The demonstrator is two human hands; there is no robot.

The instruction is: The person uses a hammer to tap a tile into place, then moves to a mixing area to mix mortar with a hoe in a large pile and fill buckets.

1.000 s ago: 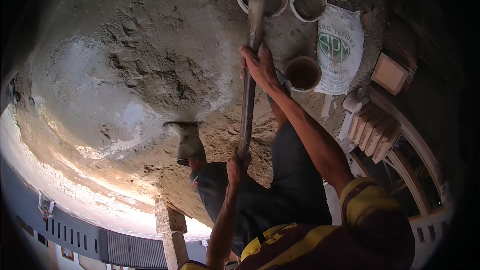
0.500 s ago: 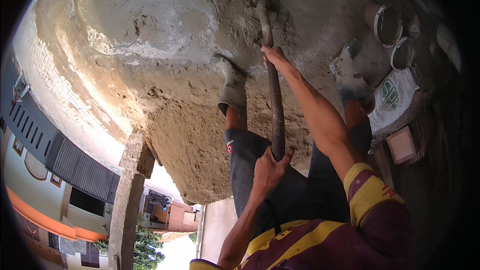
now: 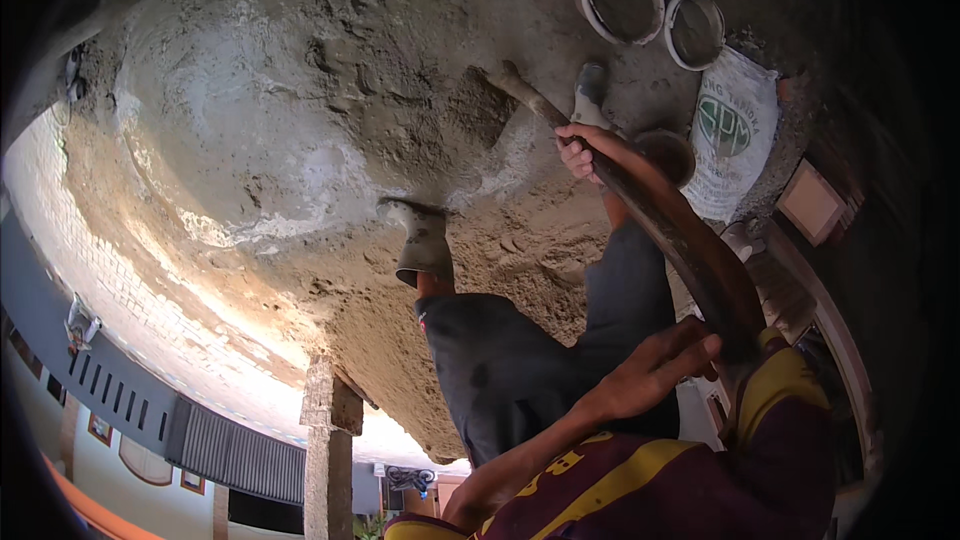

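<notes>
Handle (image 3: 655, 221), swinging nearer sack (image 3: 735, 135): likely heavy, stiff; right hand (image 3: 582, 152) clasping low, sensible hold; left hand (image 3: 650, 372), closure unclear.

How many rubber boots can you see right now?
2: the left boot, at the near edge of the grey mix, and the right boot, partly hidden behind the right hand.

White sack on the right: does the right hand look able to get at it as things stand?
Probably not without letting go: the right hand is closed around the handle, and the sack lies on the ground off to its right.
</notes>
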